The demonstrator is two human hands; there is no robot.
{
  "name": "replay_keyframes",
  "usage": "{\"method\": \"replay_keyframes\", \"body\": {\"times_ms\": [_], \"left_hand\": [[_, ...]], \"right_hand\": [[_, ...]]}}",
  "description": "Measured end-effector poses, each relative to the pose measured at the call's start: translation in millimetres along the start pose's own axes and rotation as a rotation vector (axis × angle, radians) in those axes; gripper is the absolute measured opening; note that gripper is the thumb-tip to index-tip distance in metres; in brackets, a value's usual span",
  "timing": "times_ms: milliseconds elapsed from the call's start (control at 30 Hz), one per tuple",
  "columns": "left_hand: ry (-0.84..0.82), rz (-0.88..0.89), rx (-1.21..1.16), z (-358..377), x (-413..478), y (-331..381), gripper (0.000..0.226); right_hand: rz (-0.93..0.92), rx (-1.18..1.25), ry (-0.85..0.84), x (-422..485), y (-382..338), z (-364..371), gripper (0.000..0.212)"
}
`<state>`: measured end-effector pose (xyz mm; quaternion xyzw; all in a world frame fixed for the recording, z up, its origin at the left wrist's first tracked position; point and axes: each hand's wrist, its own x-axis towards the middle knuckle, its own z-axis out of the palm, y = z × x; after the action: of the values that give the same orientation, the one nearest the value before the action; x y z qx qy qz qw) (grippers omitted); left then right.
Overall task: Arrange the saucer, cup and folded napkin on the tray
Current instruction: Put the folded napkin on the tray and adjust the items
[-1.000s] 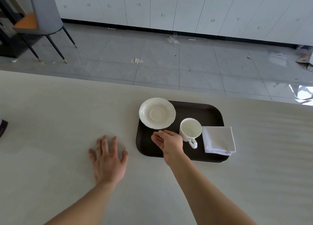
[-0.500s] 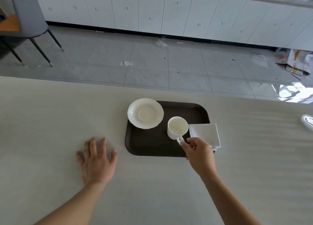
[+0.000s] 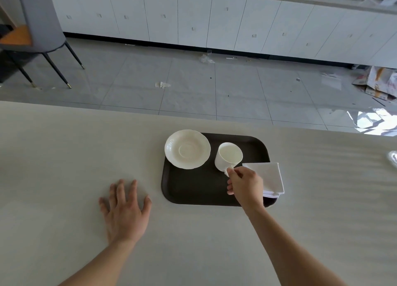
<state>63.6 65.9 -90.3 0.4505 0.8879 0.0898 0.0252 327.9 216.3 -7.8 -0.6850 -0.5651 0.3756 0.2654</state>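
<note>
Dark tray (image 3: pixel 193 191) on pale table (image 3: pixel 64 156). Saucer (image 3: pixel 187 149) at far left corner of tray, overhanging rim. Cup (image 3: pixel 228 156) just right of saucer, tilted toward it; whether lifted off tray cannot be told. Right hand (image 3: pixel 246 185) pinched on cup handle, fingers closed around it. Folded napkin (image 3: pixel 268 176) at right edge of tray, partly covered by right hand. Left hand (image 3: pixel 125 210) flat on table left of tray, fingers spread, holding nothing.
</note>
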Motion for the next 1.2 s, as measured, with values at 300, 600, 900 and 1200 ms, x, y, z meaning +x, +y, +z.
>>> {"method": "replay_keyframes", "body": {"times_ms": [300, 600, 900, 1200], "left_hand": [[-0.016, -0.014, -0.005, -4, 0, 2, 0.072], [-0.028, -0.013, 0.014, -3, 0, 2, 0.071], [-0.018, -0.006, 0.019, -1, 0, 0, 0.07], [-0.012, -0.005, 0.028, 0, 0, 0, 0.069]], "right_hand": [[-0.091, -0.133, 0.037, 19, -15, 17, 0.032], [-0.087, -0.151, 0.031, 20, -16, 24, 0.034], [-0.083, -0.136, 0.034, 19, -14, 25, 0.035], [-0.065, -0.114, 0.036, 22, -17, 27, 0.037]]}}
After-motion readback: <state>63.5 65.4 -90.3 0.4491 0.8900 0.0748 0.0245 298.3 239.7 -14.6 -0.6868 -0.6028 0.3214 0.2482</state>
